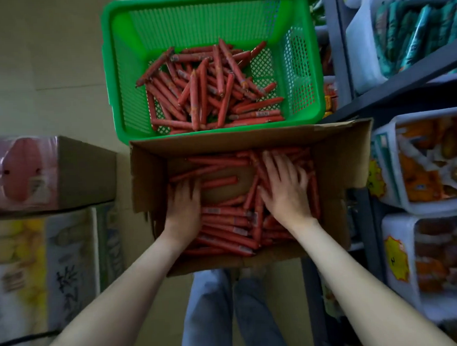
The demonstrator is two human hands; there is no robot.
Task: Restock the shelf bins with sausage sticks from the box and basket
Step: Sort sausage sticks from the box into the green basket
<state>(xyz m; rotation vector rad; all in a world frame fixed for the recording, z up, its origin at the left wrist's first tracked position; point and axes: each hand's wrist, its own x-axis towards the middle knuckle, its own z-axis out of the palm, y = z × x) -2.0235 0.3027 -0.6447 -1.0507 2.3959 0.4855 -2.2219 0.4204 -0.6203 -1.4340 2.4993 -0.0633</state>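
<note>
"Down at the near middle, by the person's knees, what's in that cardboard box (348, 161)?"

"Red sausage sticks (225, 226), lying mostly flat. They're thick along the near and right sides, and a patch of bare cardboard shows at the middle."

"And both hands are inside it?"

"Both, palms down. The right hand (283, 185) lies on the sticks at the right of the box with its fingers spread and fairly straight, pressing on them and holding nothing. The left hand (182, 204) sits against the left wall of the box with its fingertips down among the sticks. They're blurred, so I can't tell whether it grips any."

"What's beyond the box?"

"A green basket (208, 12), touching the box's far flap. It holds a loose pile (204, 94) of the same sticks, crossing each other every way, with bare mesh showing along its far side."

"Where are the bins?"

"Along the right, on a dark metal shelf (402, 84). The upper white bin (361, 46) holds teal packets (413, 36). The lower bins (391, 164) hold orange packets, too blurred to read."

"And on the left?"

"Stacked printed cartons (84, 169), well apart from the hands. Blue jeans (208, 306) show below the box."
</note>
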